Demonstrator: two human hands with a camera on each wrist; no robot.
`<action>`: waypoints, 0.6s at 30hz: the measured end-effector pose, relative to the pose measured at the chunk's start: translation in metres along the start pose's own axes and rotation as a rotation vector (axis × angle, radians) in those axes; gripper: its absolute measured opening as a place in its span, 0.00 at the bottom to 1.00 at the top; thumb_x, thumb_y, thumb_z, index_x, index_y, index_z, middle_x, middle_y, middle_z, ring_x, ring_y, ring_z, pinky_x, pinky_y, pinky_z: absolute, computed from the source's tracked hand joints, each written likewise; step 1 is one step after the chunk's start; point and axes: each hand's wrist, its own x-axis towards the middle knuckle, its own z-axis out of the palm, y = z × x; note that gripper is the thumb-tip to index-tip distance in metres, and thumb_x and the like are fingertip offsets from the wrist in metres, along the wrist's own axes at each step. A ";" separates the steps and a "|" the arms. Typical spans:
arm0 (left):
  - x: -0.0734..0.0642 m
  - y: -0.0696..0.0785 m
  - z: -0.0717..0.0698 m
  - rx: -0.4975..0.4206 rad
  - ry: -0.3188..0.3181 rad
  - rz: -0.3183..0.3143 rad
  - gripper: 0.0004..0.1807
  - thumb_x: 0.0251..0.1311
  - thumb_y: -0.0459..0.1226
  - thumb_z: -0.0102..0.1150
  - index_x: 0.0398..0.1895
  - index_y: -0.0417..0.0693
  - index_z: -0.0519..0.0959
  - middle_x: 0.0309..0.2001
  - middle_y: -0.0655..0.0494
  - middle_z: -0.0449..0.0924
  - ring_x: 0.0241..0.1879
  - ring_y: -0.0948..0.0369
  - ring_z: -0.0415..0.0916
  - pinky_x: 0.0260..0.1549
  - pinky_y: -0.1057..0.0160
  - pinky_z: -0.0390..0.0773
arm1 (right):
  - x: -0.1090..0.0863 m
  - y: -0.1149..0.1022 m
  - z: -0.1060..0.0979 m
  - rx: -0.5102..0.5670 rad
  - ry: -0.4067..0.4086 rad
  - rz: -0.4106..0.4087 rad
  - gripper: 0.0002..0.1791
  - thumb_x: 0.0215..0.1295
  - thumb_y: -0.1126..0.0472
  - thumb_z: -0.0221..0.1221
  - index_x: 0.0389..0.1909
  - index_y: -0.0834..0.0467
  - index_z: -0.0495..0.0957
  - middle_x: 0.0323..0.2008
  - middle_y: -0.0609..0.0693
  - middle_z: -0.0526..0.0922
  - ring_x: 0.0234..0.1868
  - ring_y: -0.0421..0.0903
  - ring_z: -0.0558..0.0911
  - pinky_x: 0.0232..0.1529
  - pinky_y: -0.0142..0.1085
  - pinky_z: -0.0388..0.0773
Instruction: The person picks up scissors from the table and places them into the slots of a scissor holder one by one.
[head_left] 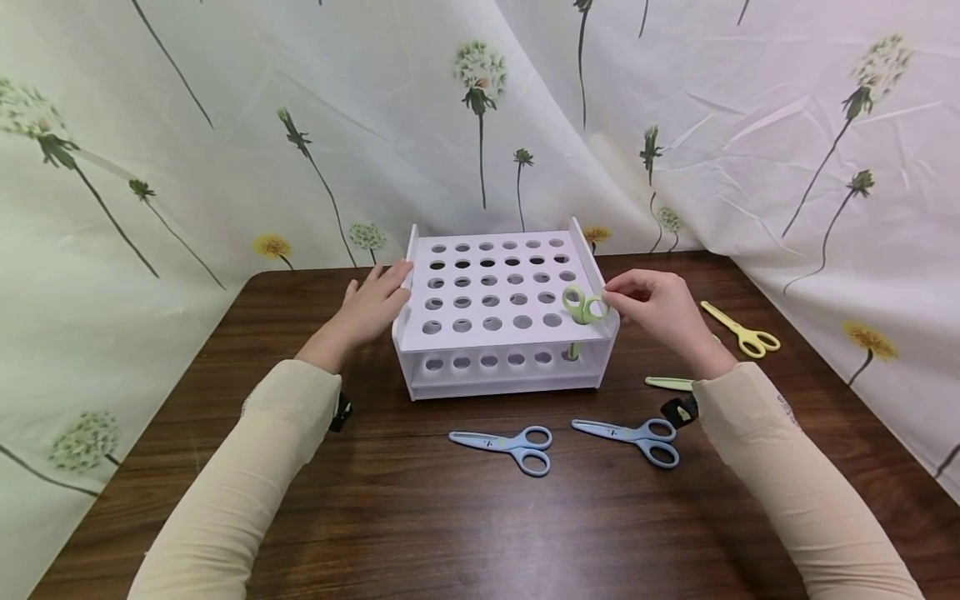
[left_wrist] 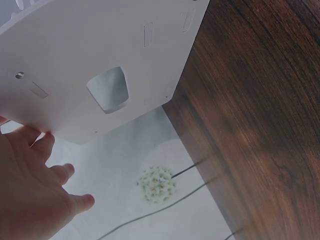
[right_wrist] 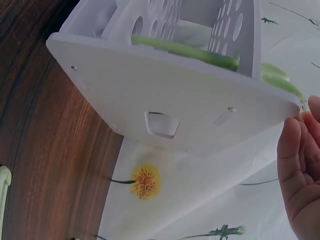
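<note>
A white two-tier rack [head_left: 502, 335] with rows of round holes stands on the table. Green scissors [head_left: 576, 307] sit blades down in its front right hole, with the handle loops above the top board. At those loops, the thumb and fingertips of my right hand [head_left: 660, 308] pinch the handle's edge beside the right side panel [right_wrist: 165, 95]. My left hand [head_left: 371, 307] rests against the rack's left side panel [left_wrist: 65, 65], with fingers loosely spread at its upper edge. Part of the green blades shows between the two tiers.
Two blue scissors [head_left: 510, 444] [head_left: 633, 437] lie in front of the rack. Yellow scissors [head_left: 742, 332] lie at the right. Other green scissors [head_left: 667, 383] are partly hidden under my right forearm. A flower-printed cloth [head_left: 420, 125] hangs behind the dark wooden table [head_left: 390, 525].
</note>
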 end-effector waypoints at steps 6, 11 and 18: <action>0.000 -0.001 0.001 0.000 0.014 0.000 0.30 0.68 0.45 0.28 0.73 0.50 0.48 0.72 0.53 0.42 0.70 0.49 0.31 0.59 0.39 0.29 | -0.001 0.007 -0.008 0.063 0.038 -0.046 0.10 0.55 0.64 0.64 0.37 0.65 0.81 0.32 0.55 0.82 0.25 0.41 0.79 0.24 0.32 0.77; 0.001 -0.001 0.000 0.005 0.005 -0.003 0.31 0.68 0.47 0.25 0.73 0.50 0.47 0.72 0.53 0.41 0.70 0.50 0.30 0.59 0.39 0.29 | -0.003 0.008 -0.016 0.051 0.054 -0.064 0.12 0.56 0.62 0.64 0.39 0.66 0.80 0.33 0.56 0.82 0.24 0.44 0.80 0.25 0.32 0.77; 0.000 -0.001 0.000 0.003 0.002 -0.001 0.31 0.68 0.47 0.26 0.73 0.50 0.47 0.72 0.53 0.41 0.70 0.50 0.30 0.59 0.39 0.29 | -0.007 0.016 -0.027 0.040 0.100 -0.028 0.13 0.56 0.62 0.64 0.39 0.66 0.80 0.32 0.51 0.82 0.24 0.43 0.81 0.26 0.30 0.76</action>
